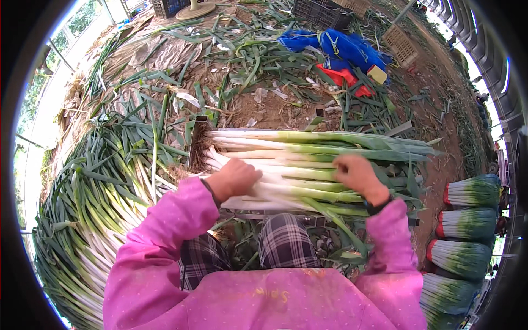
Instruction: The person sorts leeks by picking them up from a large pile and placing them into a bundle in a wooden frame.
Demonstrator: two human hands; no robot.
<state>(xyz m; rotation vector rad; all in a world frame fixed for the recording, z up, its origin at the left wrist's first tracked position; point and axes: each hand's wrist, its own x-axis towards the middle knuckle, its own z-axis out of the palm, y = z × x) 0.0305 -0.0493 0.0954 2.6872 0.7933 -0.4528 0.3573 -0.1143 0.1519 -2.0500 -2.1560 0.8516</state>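
Note:
Long green onions (308, 155) lie side by side across a low metal frame (196, 144). Their white stalks and roots point left, and their green leaves reach right. My left hand (235, 179) is closed over white stalks near the root end, its fingers curled around them. Over the green part, my right hand (360, 175) is bent with its fingertips drawn together and down toward the leaves. What those fingertips hold, if anything, is hidden. One onion (335, 220) slants off the near side of the row, its leaves hanging toward my knees.
A large heap of loose green onions (93, 209) spreads on my left. Tied bundles (462, 256) stand in a row at the right. Beyond the frame lie leaf scraps, blue netting (335, 47), a red cloth (349, 80) and crates (322, 12).

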